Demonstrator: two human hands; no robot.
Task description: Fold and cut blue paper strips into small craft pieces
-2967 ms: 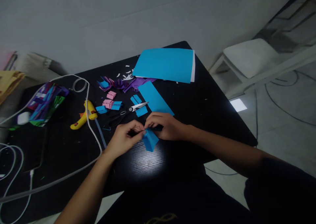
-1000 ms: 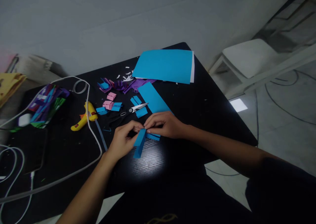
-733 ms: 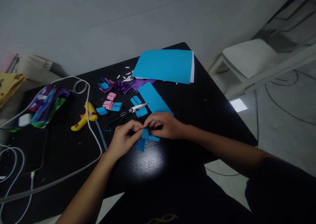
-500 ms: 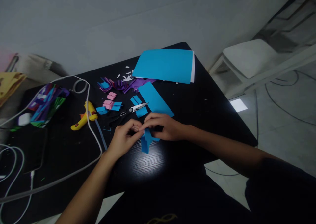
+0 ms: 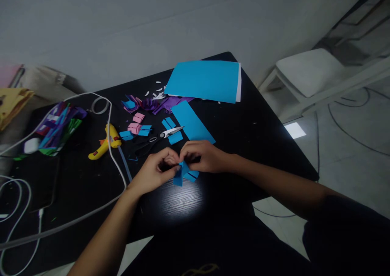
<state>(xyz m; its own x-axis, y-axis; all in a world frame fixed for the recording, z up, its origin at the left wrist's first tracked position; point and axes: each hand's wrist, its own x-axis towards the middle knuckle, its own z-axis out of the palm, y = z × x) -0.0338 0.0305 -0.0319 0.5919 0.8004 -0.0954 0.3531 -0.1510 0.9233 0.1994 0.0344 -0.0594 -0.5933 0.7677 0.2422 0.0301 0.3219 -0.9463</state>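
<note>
Between my hands is a small folded piece of blue paper (image 5: 179, 176), held upright near the table's front edge. My left hand (image 5: 157, 168) pinches its left side with thumb and fingertips. The fingers of my right hand (image 5: 203, 156) are closed on its upper right edge. Under the right hand lies another blue paper piece (image 5: 192, 175), partly covered. Just beyond my hands are black-handled scissors (image 5: 166, 134), their blades apart, resting by small blue folded pieces (image 5: 168, 123). A blue paper strip (image 5: 191, 121) lies behind my right hand.
A yellow glue gun (image 5: 106, 143) lies left, with a white cable (image 5: 110, 113) crossing it. Pink folded papers (image 5: 134, 128), purple paper (image 5: 172, 104) and white scraps sit mid-table. Large blue sheets (image 5: 204, 81) lie at the back. A white stool (image 5: 307, 71) stands right.
The folded blue paper has turned slightly and its lower end has shifted left. My fingers have moved a little apart along its top, and more of the blue piece below shows.
</note>
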